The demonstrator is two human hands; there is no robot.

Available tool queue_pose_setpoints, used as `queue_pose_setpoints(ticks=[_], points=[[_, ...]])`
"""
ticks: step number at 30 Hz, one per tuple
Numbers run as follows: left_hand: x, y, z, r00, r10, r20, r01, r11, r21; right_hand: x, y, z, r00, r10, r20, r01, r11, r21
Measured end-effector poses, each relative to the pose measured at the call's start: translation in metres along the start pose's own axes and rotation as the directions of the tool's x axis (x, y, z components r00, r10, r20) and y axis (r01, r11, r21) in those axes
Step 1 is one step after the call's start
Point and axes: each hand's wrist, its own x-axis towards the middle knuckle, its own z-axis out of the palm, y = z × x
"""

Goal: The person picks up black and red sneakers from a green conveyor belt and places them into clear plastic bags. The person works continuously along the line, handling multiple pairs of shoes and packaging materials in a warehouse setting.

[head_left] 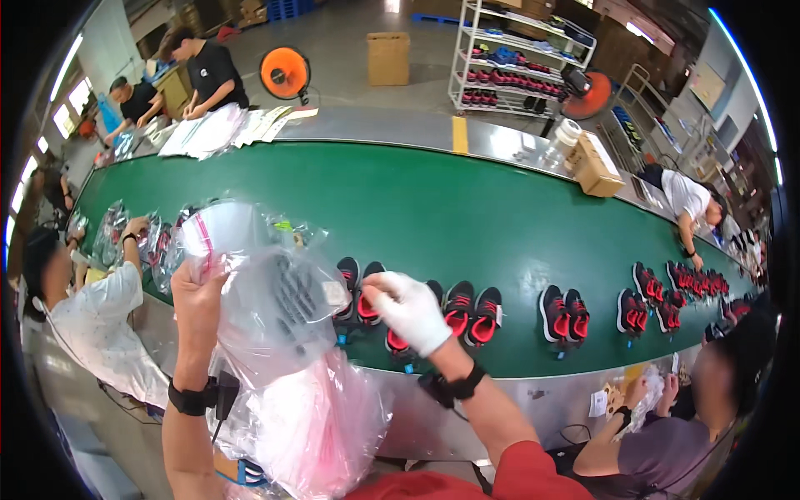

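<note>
My bare left hand (200, 287) pinches the top of a clear plastic bag (250, 308) with a pinkish-red strip along its edge. The bag hangs over the near belt edge, with rows of dark markings on it. My right hand (412, 312), in a white glove, is just right of the bag with its fingers loosely bent and apart; I see nothing in them. Black sneakers (458, 308) with red linings lie below and beside it on the green conveyor belt (400, 200). Beneath the held bag is a bunch of pinkish clear bags (325, 425).
More black-and-red sneakers (564, 317) line the belt rightward. Bagged shoes (154, 242) lie at left, by a co-worker (100, 317); another sits at right (667, 433). Across the belt stand a cardboard box (596, 167), an orange fan (284, 73) and a shoe rack (521, 62).
</note>
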Motion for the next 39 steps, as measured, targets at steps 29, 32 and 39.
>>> queue_pose_setpoints(ticks=[29,32,39], points=[[-0.025,0.074,0.143,0.914,-0.016,0.406,0.139,0.951,-0.276,-0.073,-0.028,-0.164,0.932,-0.347,0.102,0.359,0.921,-0.149],[-0.078,0.107,0.163,0.845,0.251,0.473,-0.293,0.956,0.016,-0.089,-0.033,-0.158,0.882,-0.457,0.119,0.454,0.75,-0.481],[-0.095,0.13,0.223,0.702,0.575,0.42,-0.676,0.724,0.138,-0.119,-0.074,-0.145,0.671,-0.37,0.642,0.737,0.426,-0.524]])
